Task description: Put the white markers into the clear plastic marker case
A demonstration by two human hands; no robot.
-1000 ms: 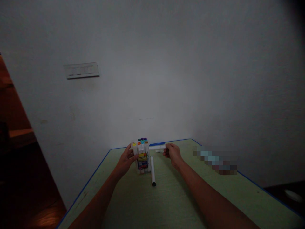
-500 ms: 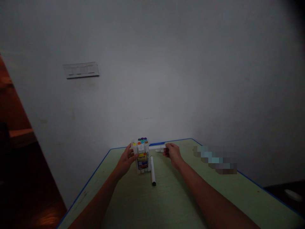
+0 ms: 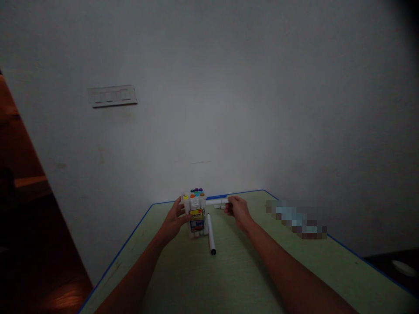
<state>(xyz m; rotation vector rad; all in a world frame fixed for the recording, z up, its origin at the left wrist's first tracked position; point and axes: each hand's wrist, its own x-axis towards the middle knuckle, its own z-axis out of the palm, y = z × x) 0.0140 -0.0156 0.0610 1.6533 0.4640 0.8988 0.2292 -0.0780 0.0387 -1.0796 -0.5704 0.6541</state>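
Note:
A clear plastic case of markers (image 3: 197,220) stands upright near the far edge of the table, with several coloured caps showing at its top. My left hand (image 3: 174,220) is wrapped round the case's left side, thumb on the front by the label. To the right of the case, my right hand (image 3: 238,210) pinches the end of a white marker (image 3: 215,202), which points left toward the case. Below that marker is a second slim white piece (image 3: 219,207), partly hidden by my fingers. A white marker with a black end (image 3: 211,235) lies on the table in front of the case.
The green table (image 3: 183,279) has a blue edge and stands against a grey wall (image 3: 229,109). A blue flat thing (image 3: 216,197) lies behind the markers. A pixelated patch covers something at the table's right side. A switch plate (image 3: 113,96) is on the wall.
Both hands keep their hold, and the case and markers stay in the same places. Only the view has shifted very slightly.

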